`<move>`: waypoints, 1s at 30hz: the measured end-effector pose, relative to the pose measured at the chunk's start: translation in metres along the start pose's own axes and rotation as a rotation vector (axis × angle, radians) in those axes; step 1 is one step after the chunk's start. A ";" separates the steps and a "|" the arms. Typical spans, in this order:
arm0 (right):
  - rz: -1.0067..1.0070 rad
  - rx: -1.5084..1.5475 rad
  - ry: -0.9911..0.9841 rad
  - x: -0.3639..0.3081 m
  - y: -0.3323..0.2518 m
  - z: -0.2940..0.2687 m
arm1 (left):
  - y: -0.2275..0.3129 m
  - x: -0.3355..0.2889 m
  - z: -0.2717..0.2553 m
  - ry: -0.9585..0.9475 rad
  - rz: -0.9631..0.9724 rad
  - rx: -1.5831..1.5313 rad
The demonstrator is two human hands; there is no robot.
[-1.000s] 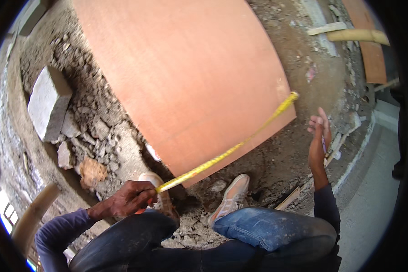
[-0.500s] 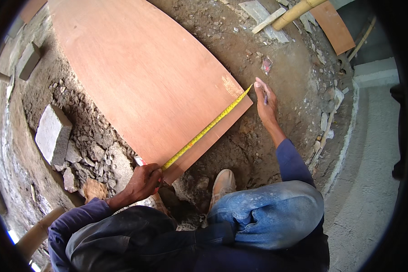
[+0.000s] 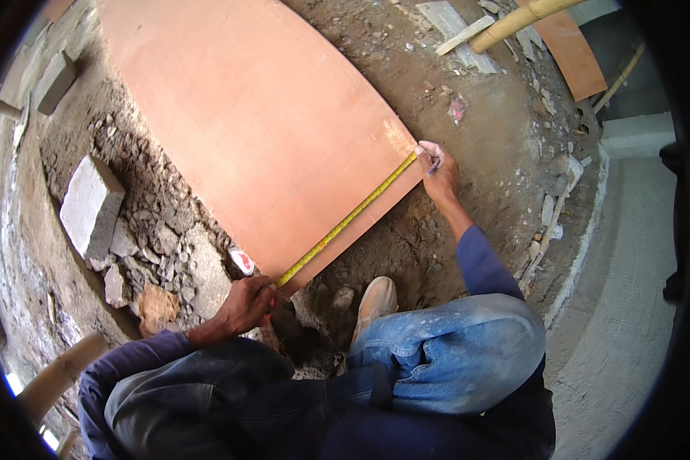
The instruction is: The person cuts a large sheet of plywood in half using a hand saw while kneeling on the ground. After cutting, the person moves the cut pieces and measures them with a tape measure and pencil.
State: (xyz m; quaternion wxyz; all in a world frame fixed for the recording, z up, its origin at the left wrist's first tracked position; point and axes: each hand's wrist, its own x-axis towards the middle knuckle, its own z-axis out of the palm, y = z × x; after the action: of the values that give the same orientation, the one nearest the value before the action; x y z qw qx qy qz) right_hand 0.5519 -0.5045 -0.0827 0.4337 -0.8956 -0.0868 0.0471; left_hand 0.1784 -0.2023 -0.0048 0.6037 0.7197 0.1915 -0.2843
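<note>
A long reddish-brown plywood sheet (image 3: 261,115) lies on the ground, its near end toward me. Across that end stretches the yellow blade of a tape measure (image 3: 348,220). My left hand (image 3: 245,307) is closed at the sheet's near-left corner around the tape's case, of which only a bit of red shows. At the far-right corner my right hand (image 3: 439,175) pinches the blade's end against the sheet's edge. A slim pen or pencil (image 3: 434,166) is tucked between the right hand's fingers.
To the left lie a grey concrete block (image 3: 90,205), a second block (image 3: 54,83) and loose rubble. A bamboo pole (image 3: 520,24) and another board (image 3: 571,54) are at the far right, by a low concrete ledge (image 3: 621,307). A red-and-white wrapper (image 3: 241,261) lies by the sheet's left edge.
My right hand has moved left onto the sheet's right edge and closed on the blade's end. The blade now lies along the sheet. My left hand stays at its corner.
</note>
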 end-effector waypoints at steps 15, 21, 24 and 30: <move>0.012 -0.150 -0.149 0.002 -0.007 -0.020 | -0.041 0.025 -0.006 -0.279 -0.017 -0.333; 0.031 -0.138 -0.145 0.002 -0.005 -0.023 | -0.037 0.024 -0.011 -0.317 -0.050 -0.337; 0.052 -0.086 -0.160 0.003 -0.002 -0.026 | -0.035 0.025 -0.015 -0.340 -0.038 -0.331; 0.016 -0.103 -0.182 0.007 0.005 -0.030 | -0.039 0.023 -0.015 -0.351 -0.076 -0.363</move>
State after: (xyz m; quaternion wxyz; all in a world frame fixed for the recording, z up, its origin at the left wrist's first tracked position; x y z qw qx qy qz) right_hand 0.5646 -0.5297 -0.0682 0.3769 -0.9094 -0.1212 0.1273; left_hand 0.1752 -0.1812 -0.0474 0.7358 0.5316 0.1586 -0.3885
